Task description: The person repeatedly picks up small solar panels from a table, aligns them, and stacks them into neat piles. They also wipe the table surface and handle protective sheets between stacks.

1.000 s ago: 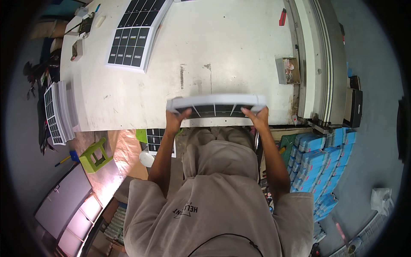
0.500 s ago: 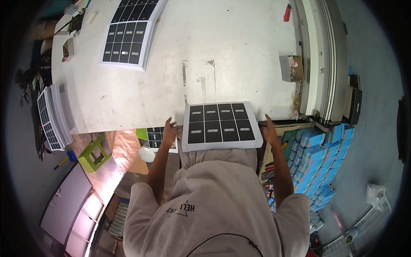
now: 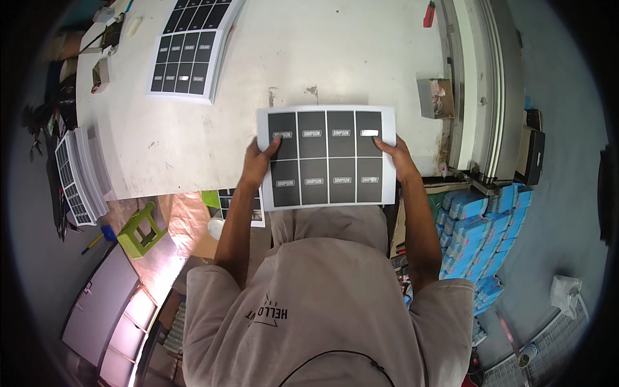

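Between both hands I hold a stack of white-bordered printed sheets (image 3: 327, 158), its top printed with dark rectangles in two rows. The stack is raised at the table's near edge, in front of my body. My left hand (image 3: 259, 162) grips the left side, thumb lying on the top sheet. At the right side my right hand (image 3: 401, 161) holds it the same way, thumb on top; the other fingers of both hands are mostly hidden behind or beneath the stack.
The white table (image 3: 335, 58) carries another stack of printed sheets (image 3: 185, 62) at far left. Toward the right are a small open box (image 3: 435, 99) and a red cutter (image 3: 429, 14). Blue packs (image 3: 465, 232) are piled at right; a green stool (image 3: 142, 231) stands at lower left.
Both hands have come in from beside the stack and taken hold of its two sides. The stack has risen, with its far edge now farther over the table.
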